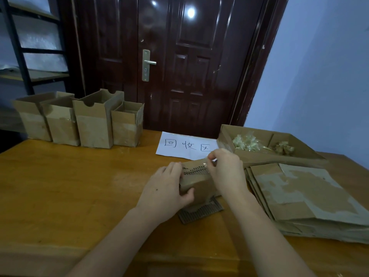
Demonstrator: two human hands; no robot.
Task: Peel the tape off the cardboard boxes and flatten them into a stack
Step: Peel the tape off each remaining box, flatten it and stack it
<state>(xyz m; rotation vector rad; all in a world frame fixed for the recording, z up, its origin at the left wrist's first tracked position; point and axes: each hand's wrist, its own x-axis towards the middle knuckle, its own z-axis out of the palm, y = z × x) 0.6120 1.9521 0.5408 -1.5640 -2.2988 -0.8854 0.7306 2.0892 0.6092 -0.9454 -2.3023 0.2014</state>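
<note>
Two bare hands work a small brown cardboard box (197, 182) mid-desk: left hand (167, 188) grips its side, right hand (225, 168) pinches clear tape (206, 163) at its top.

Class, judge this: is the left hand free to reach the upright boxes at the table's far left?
Probably not yet: the left hand grips the box being peeled. The path to the upright boxes looks unobstructed.

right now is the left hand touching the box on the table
Touching. The head view shows the left hand gripping the small cardboard box, fingers on its top edge and thumb pressed against its near face.
</note>
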